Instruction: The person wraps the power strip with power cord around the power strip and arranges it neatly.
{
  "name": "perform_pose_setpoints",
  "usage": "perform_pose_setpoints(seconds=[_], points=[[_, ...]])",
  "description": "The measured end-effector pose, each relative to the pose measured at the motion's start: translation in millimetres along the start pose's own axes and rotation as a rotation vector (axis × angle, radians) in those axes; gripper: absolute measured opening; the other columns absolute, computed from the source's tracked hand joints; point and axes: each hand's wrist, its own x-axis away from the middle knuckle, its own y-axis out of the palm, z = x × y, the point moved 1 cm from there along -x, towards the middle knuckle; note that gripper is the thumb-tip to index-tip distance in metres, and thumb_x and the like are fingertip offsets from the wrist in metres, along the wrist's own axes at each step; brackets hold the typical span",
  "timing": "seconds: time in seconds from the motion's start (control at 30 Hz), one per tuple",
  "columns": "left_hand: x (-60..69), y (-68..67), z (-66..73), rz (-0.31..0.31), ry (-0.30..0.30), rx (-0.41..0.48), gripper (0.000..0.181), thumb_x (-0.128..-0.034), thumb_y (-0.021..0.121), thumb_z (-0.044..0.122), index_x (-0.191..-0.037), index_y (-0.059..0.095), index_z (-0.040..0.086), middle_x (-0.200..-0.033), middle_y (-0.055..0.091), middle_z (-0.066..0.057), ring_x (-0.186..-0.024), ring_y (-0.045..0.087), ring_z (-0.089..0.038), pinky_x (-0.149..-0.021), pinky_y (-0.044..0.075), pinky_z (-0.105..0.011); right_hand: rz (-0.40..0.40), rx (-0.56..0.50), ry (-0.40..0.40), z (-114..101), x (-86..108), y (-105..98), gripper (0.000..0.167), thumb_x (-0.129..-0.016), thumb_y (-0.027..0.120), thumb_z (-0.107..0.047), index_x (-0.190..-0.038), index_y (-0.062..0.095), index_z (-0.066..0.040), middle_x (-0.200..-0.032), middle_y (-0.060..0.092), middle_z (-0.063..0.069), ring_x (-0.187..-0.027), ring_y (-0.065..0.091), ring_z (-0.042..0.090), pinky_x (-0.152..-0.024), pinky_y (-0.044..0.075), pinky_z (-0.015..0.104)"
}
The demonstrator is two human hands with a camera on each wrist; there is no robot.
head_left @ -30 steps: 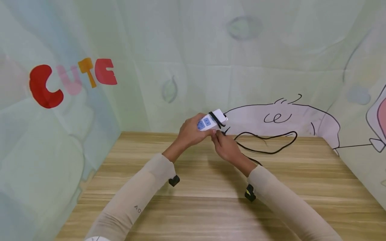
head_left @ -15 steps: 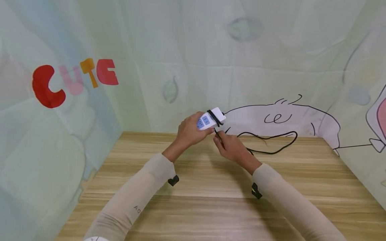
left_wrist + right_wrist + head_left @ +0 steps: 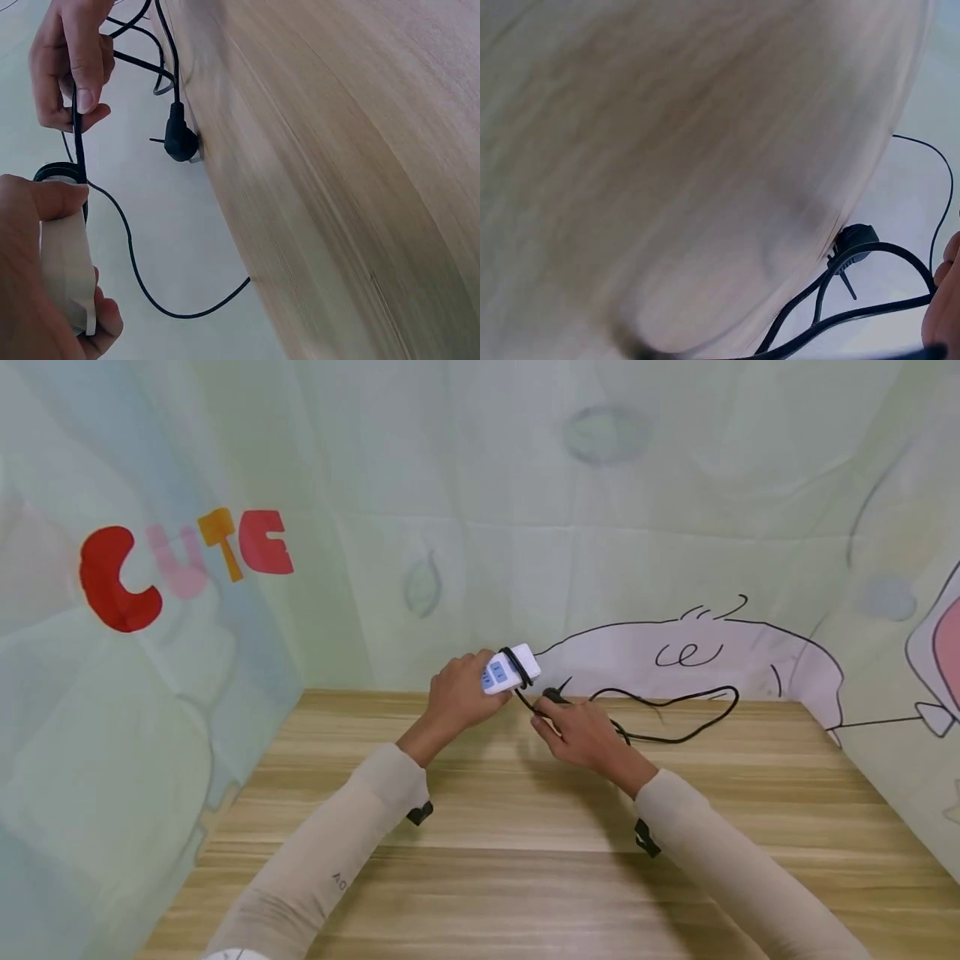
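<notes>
My left hand [image 3: 459,693] grips a white power strip [image 3: 527,662] with blue sockets, black cord wound around its far end. To its right, my right hand [image 3: 587,733] pinches the black cord [image 3: 78,135] between thumb and fingers; in the left wrist view a short stretch runs from the strip to those fingers. The black plug [image 3: 180,136] hangs beside the table edge in that view, apart from both hands. At the right border of the right wrist view, only part of my right hand [image 3: 943,307] shows, with the plug [image 3: 856,244] near it.
A loop of loose cord [image 3: 678,741] lies at the back of the wooden table [image 3: 495,877], right of my hands. Printed cloth [image 3: 495,560] hangs behind the table and along both sides.
My left hand has moved slightly left and down with the strip. My right hand has shifted right and down, away from the strip, and a stretch of cord now shows between them.
</notes>
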Motion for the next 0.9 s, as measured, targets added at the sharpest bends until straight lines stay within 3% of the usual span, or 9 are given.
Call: perform_pose_setpoints(seconds=[0.17, 0.33, 0.47, 0.7, 0.9], points=[[2.2, 2.2, 0.9, -0.033, 0.038, -0.072, 0.062, -0.0963, 0.079, 0.041, -0.149, 0.066, 0.011, -0.117, 0.078, -0.014, -0.097, 0.072, -0.031, -0.074, 0.060, -0.048, 0.027, 0.068, -0.117, 0.3, -0.7, -4.7, 0.013, -0.112, 0.067, -0.028, -0.110, 0.067, -0.015, -0.061, 0.049, -0.005, -0.053, 0.039, 0.012, -0.052, 0.025, 0.028], [4.4, 1.8, 0.5, -0.079, 0.089, -0.158, 0.059, -0.0966, 0.079, 0.039, -0.148, 0.067, 0.012, -0.117, 0.078, -0.014, -0.096, 0.072, -0.031, -0.075, 0.061, -0.049, 0.161, 0.222, -0.289, -1.6, -3.7, -10.0, 0.017, -0.106, 0.078, -0.025, -0.106, 0.067, -0.012, -0.071, 0.060, -0.002, -0.058, 0.052, 0.013, -0.053, 0.041, 0.029], [6.2, -1.4, 1.9, -0.129, 0.146, -0.195, 0.058, -0.0958, 0.081, 0.038, -0.147, 0.069, 0.014, -0.116, 0.078, -0.011, -0.096, 0.070, -0.028, -0.074, 0.061, -0.046, 0.246, 0.332, -0.390, 1.0, -4.0, -15.1, 0.025, -0.101, 0.084, -0.029, -0.105, 0.066, -0.011, -0.075, 0.060, 0.000, -0.060, 0.053, 0.014, -0.053, 0.045, 0.028], [9.1, -3.8, 5.9, -0.276, 0.198, -0.247, 0.065, -0.0943, 0.084, 0.040, -0.153, 0.066, 0.017, -0.120, 0.077, -0.008, -0.101, 0.067, -0.026, -0.078, 0.058, -0.046, 0.259, 0.355, -0.493, 9.2, -2.5, -21.5, 0.036, -0.094, 0.091, -0.036, -0.102, 0.066, -0.012, -0.077, 0.064, 0.001, -0.061, 0.059, 0.016, -0.054, 0.050, 0.030], [11.1, -5.0, 11.6, -0.372, 0.294, -0.275, 0.059, -0.0939, 0.086, 0.041, -0.148, 0.069, 0.022, -0.121, 0.077, -0.005, -0.103, 0.069, -0.025, -0.082, 0.060, -0.047, 0.289, 0.321, -0.515, 16.6, -6.0, -27.1, 0.048, -0.096, 0.081, -0.056, -0.099, 0.061, -0.012, -0.072, 0.060, -0.001, -0.056, 0.054, 0.015, -0.052, 0.044, 0.030]])
